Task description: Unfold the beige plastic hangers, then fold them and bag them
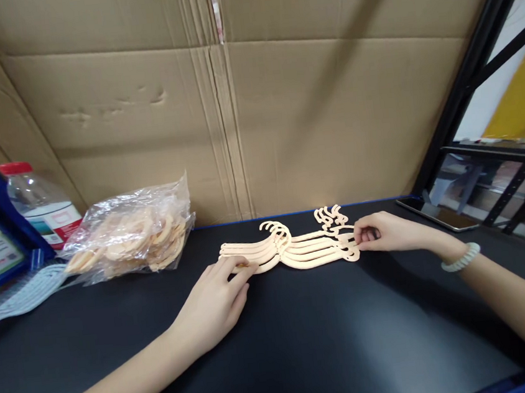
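Note:
Several cream plastic clothes hangers (313,255) lie flat in an overlapping row on the black table, their curved hooks pointing up and to the left. My left hand (219,292) rests over the left ends of the row, thumb and fingers closed on the nearest hanger. At the opposite end, my right hand (379,232) has its fingers curled, pinching a small cream plastic piece beside the hanger ends. What that piece is exactly is partly hidden by the fingers. Just behind it lie several small cream hook-shaped pieces (330,217).
A clear plastic bag (130,232) of cream hangers sits at the left, near a red-capped bottle (42,204) and pale blue hangers (31,294). Cardboard (327,102) walls off the back. A flat tablet-like device (436,214) lies at the back right, by a black metal frame (461,85).

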Motion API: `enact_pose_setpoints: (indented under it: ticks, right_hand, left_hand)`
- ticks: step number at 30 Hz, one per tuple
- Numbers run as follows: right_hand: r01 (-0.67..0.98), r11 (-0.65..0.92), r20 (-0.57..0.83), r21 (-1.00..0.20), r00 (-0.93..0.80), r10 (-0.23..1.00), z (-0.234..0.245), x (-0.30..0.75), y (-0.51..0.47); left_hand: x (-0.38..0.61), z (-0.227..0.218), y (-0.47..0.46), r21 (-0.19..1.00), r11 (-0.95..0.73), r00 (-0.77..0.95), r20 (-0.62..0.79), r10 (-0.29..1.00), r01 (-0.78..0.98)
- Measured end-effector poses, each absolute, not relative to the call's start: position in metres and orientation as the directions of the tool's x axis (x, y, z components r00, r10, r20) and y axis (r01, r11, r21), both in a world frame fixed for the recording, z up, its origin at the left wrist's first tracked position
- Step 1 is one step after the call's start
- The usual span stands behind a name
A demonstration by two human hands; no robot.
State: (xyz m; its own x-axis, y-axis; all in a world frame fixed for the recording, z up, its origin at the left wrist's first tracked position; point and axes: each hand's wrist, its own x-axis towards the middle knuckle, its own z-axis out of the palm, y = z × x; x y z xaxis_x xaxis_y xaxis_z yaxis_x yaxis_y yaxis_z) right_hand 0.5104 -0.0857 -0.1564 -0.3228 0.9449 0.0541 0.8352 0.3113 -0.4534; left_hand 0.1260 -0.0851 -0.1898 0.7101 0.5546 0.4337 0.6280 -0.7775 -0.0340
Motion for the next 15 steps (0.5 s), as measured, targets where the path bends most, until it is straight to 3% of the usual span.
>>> enact_pose_setpoints:
  ticks: [8, 12, 14, 15]
  right_hand:
    - [0.825, 0.352, 0.206, -0.442, -0.288, 0.935, -0.158, 0.505, -0.085]
    - [0.829, 0.382, 0.325, -0.408, -0.259, 0.910, -0.158, 0.503, -0.083]
    - [0.827, 0.398, 0.367, -0.398, -0.255, 0.895, -0.158, 0.503, -0.083]
    - [0.827, 0.405, 0.387, -0.389, -0.252, 0.887, -0.157, 0.502, -0.083]
  left_hand:
    - [0.132, -0.178, -0.097, -0.018, -0.829, 0.702, 0.543, 0.461, 0.558]
    - [0.136, -0.164, -0.136, 0.154, -0.912, 0.695, 0.603, 0.391, 0.380]
    - [0.125, -0.184, -0.162, 0.256, -0.904, 0.690, 0.584, 0.427, 0.343]
    - [0.117, -0.202, -0.174, 0.246, -0.911, 0.692, 0.593, 0.411, 0.331]
